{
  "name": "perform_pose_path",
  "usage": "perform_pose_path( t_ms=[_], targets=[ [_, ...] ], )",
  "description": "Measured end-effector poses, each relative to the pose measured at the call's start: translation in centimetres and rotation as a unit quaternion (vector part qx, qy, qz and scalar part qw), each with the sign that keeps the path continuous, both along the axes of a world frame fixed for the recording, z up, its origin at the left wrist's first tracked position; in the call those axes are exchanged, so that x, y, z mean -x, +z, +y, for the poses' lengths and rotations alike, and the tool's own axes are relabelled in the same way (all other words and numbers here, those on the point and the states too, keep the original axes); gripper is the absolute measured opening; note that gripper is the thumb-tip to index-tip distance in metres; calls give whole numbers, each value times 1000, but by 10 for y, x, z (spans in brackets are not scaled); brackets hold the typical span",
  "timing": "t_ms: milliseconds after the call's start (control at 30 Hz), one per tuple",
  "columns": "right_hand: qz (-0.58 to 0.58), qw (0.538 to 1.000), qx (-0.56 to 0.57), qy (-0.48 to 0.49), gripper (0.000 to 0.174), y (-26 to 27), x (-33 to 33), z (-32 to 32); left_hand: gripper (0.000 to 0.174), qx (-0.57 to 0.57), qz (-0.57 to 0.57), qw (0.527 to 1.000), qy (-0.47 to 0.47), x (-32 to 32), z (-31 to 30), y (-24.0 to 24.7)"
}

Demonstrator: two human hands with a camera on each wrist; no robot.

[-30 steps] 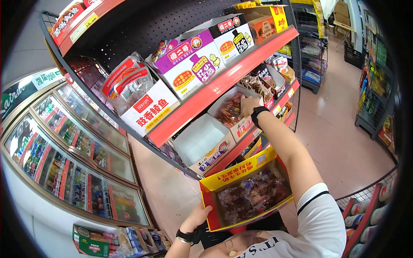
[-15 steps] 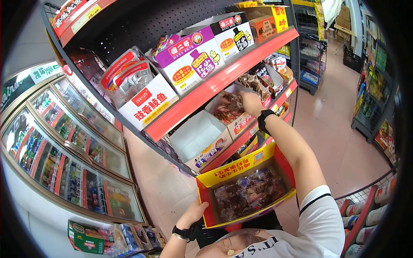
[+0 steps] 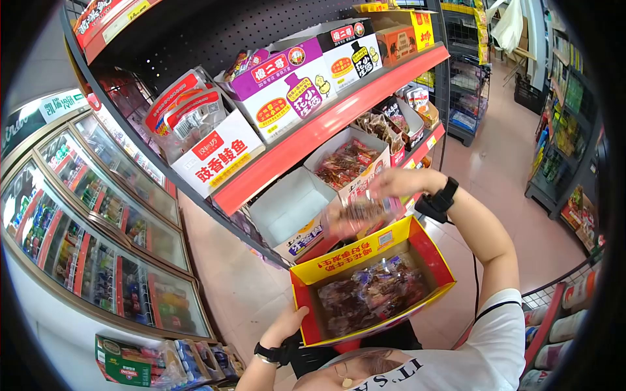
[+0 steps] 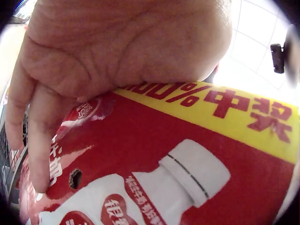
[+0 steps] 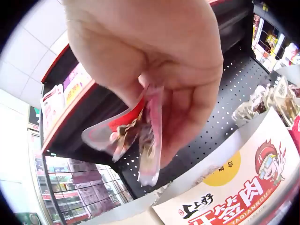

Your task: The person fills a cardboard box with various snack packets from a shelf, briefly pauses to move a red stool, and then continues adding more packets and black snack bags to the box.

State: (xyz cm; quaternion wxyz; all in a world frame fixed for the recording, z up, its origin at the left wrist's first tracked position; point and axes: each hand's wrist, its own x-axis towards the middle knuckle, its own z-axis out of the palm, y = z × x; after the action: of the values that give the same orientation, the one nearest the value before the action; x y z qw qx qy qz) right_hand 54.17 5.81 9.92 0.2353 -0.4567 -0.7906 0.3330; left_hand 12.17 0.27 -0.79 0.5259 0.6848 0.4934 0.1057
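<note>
My right hand [image 3: 407, 184] pinches clear-wrapped snack packets [image 5: 150, 136] by one end, their outline blurred in the head view. They hang between the shelf and a red and yellow carton [image 3: 352, 254] held low in front of my body. Packets of dark snacks [image 3: 372, 293] cover that carton's bottom. At its left side, my left hand [image 3: 285, 326] grips the wall, thumb at the rim and fingers [image 4: 41, 154] along the printed outside. Just behind the right hand, a white display box [image 3: 378, 171] on the lower shelf holds similar reddish-brown packets [image 3: 345, 163].
Left of the display box stands another white box [image 3: 287, 202] with its inside bare. Above, a red-edged shelf [image 3: 332, 124] carries several snack boxes. Glass-door coolers [image 3: 124, 241] line the left side. A wire rack [image 3: 554, 306] stands close at the right.
The right hand has come out of the display box, bringing snack packets down and toward the carton. My left hand keeps its grip; the carton has shifted slightly left in view.
</note>
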Motion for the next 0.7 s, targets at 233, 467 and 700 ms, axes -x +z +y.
perform_pose_path(
  t_ms=[233,467,700],
  targets=[
    [-61,986,83,133,22,-28,40,-21,45,48,-5,999,3,-6,-2,15],
    [71,988,-94,-105,16,-17,27,23,41,18,44,999,-3,5,3,-3],
    [64,949,-143,-274,17,-31,24,32,41,38,25,999,1,7,3,-8]
  ],
)
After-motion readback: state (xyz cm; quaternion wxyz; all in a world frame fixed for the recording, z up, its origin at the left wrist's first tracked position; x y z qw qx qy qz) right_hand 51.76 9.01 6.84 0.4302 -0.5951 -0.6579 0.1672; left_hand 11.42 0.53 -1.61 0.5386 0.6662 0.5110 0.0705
